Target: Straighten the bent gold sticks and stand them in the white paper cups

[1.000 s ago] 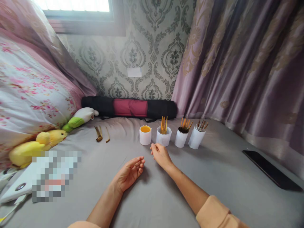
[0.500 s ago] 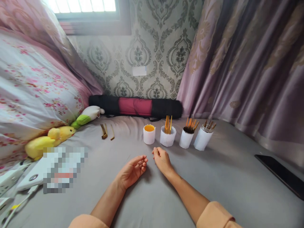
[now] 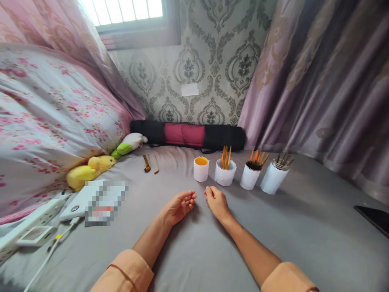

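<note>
My left hand (image 3: pixel 178 207) rests palm up on the grey bed sheet (image 3: pixel 188 259), fingers loosely curled and apart, holding nothing. My right hand (image 3: pixel 216 201) lies beside it on the sheet, fingers relaxed and slightly bent, also holding nothing. Just beyond my hands stands a row of white cups: one with a yellow inside (image 3: pixel 201 168), one with wooden sticks (image 3: pixel 225 172), a third with sticks (image 3: pixel 251 175) and a fourth with darker sticks (image 3: pixel 273 177). A few loose sticks (image 3: pixel 150 163) lie farther left.
A black and red rolled bag (image 3: pixel 188 136) lies against the wallpapered wall. Floral bedding (image 3: pixel 45 121), a yellow plush toy (image 3: pixel 86 172) and a green-white plush (image 3: pixel 129 145) are at the left, with a power strip (image 3: pixel 33 221). A dark phone (image 3: pixel 375 217) lies at the right, below the curtains.
My right hand has drawn back from the cups and settled on the sheet. The view has swung left, so everything sits further right in the picture.
</note>
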A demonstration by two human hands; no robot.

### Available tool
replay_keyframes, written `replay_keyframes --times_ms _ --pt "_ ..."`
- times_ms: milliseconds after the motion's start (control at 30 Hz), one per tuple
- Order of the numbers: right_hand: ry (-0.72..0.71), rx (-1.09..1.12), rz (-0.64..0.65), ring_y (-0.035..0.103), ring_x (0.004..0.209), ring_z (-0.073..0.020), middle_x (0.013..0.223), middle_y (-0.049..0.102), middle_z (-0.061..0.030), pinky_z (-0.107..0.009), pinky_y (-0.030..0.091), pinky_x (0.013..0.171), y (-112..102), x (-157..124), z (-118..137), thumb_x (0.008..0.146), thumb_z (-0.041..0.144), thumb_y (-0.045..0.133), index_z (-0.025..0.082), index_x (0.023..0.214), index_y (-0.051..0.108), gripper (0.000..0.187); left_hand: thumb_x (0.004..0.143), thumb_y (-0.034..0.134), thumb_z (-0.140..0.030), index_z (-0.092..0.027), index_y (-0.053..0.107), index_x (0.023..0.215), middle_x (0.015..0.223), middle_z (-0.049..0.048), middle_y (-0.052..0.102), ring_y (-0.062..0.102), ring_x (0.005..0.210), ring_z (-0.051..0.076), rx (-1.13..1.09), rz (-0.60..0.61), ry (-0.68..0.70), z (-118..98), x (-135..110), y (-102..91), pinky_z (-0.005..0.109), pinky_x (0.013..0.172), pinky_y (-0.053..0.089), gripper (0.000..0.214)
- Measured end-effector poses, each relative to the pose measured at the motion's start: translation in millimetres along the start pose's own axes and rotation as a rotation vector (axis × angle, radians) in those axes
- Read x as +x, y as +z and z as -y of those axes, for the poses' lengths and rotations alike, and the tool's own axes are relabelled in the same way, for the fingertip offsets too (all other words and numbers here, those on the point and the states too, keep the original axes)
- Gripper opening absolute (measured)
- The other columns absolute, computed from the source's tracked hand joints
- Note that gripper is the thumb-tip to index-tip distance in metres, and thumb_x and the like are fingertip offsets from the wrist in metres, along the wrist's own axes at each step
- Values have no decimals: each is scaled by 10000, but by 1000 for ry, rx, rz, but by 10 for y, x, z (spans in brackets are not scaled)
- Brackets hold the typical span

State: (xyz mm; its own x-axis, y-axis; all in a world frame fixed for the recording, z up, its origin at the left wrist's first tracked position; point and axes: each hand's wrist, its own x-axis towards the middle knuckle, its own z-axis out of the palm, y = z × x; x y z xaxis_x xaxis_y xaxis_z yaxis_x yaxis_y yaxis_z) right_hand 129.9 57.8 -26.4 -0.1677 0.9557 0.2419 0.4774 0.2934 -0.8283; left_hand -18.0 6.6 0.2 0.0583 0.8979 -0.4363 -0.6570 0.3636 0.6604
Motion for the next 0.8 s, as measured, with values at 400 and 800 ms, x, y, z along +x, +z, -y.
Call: replay_keyframes --times_ms 400,800 --pt "-16 -14 14 515 532 -131 651 616 -45 -221 336 492 1 8 15 839 454 317 171 719 592 413 706 595 -112 -86 573 797 691 48 586 533 519 66 258 -100 152 -320 130 -154 166 474 431 97" --pt "3 -21 1 505 524 -116 635 612 -24 -204 324 486 28 5 -12 842 419 323 186 721 601 383 625 630 -151 -99 567 739 648 57 601 530 491 82 594 -397 371 -785 345 -470 180 447 377 140"
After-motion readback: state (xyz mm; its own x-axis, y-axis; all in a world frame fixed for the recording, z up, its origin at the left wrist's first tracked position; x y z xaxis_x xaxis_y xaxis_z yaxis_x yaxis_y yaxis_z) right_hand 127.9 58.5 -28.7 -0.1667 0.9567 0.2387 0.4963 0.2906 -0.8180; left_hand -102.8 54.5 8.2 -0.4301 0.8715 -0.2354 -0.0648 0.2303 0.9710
